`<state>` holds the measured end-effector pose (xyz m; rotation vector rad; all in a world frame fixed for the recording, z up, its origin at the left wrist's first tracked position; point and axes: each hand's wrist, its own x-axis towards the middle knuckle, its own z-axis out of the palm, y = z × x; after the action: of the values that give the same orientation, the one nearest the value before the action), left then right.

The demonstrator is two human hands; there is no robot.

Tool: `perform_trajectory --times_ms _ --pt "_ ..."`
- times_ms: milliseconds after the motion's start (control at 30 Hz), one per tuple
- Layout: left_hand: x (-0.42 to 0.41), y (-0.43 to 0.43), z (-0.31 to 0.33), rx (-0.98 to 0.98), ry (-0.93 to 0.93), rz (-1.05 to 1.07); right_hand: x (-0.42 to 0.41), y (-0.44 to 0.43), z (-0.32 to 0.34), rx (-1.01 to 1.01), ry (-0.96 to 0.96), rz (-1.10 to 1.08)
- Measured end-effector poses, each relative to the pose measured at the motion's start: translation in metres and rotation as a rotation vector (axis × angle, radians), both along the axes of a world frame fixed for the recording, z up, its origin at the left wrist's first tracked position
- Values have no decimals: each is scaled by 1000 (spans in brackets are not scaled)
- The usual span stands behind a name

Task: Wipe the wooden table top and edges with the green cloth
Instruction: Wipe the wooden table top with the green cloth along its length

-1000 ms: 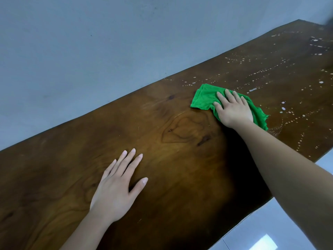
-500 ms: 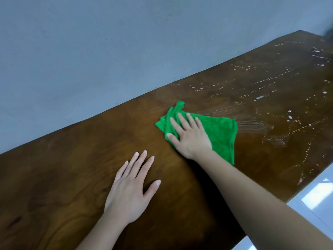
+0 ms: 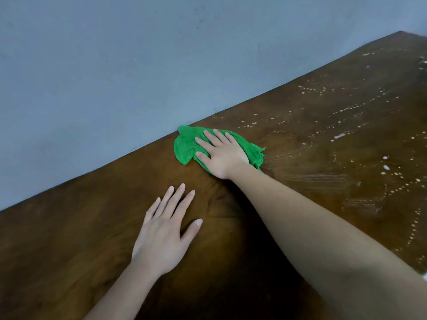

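A dark brown wooden table [image 3: 69, 239] fills the lower half of the view. A crumpled green cloth [image 3: 186, 146] lies on it at the far edge, touching the wall. My right hand [image 3: 221, 155] presses flat on the cloth, fingers spread and pointing toward the wall. My left hand [image 3: 164, 232] rests palm down on the bare wood, nearer to me and left of the cloth, holding nothing. White droplets and wet streaks [image 3: 346, 135] cover the table's right part.
A plain blue-grey wall [image 3: 138, 65] runs along the table's far edge. Smeared streaks [image 3: 312, 177] lie just right of the cloth. A sliver of pale floor [image 3: 424, 274] shows past the table's near edge at the right.
My right hand slid the cloth left across the table and then away from me up to the wall edge, leaving streaks. My left hand stayed flat on the wood.
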<state>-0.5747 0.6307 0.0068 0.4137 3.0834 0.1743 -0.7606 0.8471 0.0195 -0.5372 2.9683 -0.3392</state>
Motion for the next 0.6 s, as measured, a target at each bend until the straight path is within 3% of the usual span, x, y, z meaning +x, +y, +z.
perform_trajectory --times_ms 300,600 --pt "-68 46 4 -14 -32 123 -109 116 3 11 -6 -99" --pt "-84 58 7 -26 -39 150 -147 209 2 36 15 -272"
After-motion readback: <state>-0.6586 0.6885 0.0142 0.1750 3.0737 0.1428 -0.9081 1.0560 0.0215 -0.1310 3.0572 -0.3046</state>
